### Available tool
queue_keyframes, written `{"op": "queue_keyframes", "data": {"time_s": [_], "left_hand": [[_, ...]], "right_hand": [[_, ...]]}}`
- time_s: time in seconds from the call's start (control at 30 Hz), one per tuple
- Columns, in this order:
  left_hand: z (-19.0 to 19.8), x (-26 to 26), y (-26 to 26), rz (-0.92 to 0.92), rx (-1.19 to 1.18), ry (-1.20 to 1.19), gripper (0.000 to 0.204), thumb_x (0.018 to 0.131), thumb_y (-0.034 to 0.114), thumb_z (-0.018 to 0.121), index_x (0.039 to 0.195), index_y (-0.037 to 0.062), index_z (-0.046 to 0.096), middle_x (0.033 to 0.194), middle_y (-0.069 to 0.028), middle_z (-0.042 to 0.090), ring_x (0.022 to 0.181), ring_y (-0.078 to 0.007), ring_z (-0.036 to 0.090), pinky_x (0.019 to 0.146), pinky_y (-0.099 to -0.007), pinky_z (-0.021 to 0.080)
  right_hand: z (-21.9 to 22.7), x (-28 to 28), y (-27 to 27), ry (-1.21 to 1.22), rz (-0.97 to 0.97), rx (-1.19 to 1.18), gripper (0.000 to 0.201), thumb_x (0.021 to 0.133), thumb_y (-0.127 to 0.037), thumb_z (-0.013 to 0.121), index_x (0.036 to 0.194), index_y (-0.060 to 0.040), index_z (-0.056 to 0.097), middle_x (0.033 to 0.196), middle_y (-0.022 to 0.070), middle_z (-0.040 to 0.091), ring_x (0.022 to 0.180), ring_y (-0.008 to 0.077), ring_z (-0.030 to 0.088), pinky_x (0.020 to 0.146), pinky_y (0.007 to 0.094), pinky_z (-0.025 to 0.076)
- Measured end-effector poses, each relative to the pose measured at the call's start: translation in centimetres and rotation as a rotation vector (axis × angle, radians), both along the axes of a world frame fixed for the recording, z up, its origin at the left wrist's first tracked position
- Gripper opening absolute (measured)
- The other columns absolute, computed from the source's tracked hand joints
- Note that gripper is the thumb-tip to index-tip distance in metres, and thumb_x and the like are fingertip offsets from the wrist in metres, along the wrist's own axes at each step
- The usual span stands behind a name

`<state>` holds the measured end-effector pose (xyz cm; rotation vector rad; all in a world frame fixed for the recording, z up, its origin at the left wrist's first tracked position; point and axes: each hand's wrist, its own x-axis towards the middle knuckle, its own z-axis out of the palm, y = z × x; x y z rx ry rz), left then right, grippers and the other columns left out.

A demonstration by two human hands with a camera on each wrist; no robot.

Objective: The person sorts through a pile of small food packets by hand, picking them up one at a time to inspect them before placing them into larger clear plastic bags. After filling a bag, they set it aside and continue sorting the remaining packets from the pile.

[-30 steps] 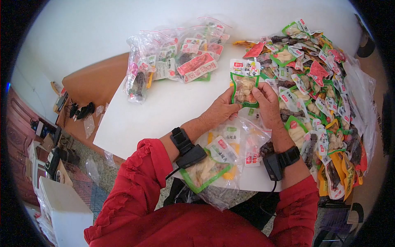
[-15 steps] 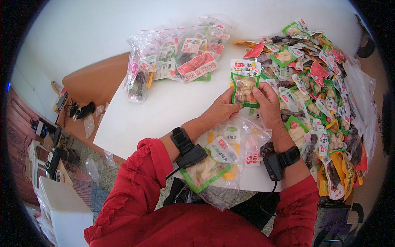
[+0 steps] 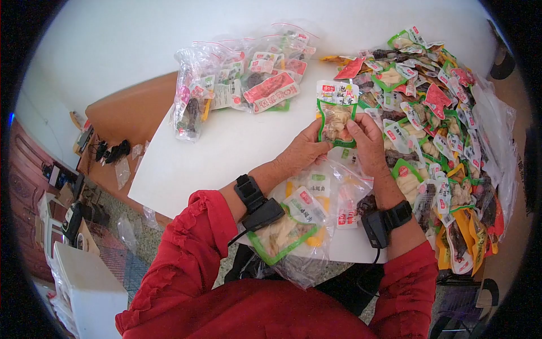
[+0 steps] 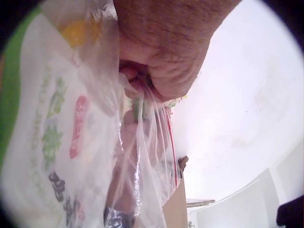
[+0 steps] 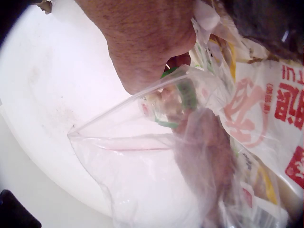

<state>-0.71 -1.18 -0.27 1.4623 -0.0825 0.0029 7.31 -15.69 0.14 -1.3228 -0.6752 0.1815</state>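
Both hands hold a green-edged snack packet (image 3: 337, 116) upright above the white table, its printed white top facing up and pale food showing through its clear window. My left hand (image 3: 305, 148) grips the packet's lower left edge. On the other side, my right hand (image 3: 368, 142) pinches the lower right edge, thumb across the front. Just below the hands, a clear zip bag (image 3: 353, 183) lies at the table's near edge, with several packets inside, one green-edged packet (image 3: 282, 231) among them. Through the clear plastic in the right wrist view, the held packet (image 5: 168, 107) shows between the fingers.
A large heap of mixed snack packets (image 3: 429, 124) covers the table's right side. Filled clear zip bags (image 3: 243, 73) stand at the back left of the white table (image 3: 175, 164). Beyond its left edge is a brown surface (image 3: 132, 107) with dark items on it.
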Motion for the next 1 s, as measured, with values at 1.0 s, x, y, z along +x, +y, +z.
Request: {"op": "queue_keyframes", "data": {"time_s": [1.0], "left_hand": [[0.05, 0.04, -0.01, 0.007, 0.016, 0.004, 0.055, 0.080, 0.006, 0.052, 0.130, 0.0157, 0.030, 0.074, 0.0065, 0.049, 0.053, -0.0013, 0.041, 0.045, -0.0154, 0.034]], "right_hand": [[0.00, -0.03, 0.02, 0.001, -0.023, -0.008, 0.008, 0.085, -0.010, 0.049, 0.083, -0.0022, 0.050, 0.072, 0.0004, 0.052, 0.067, 0.0065, 0.050, 0.062, 0.0202, 0.041]]}}
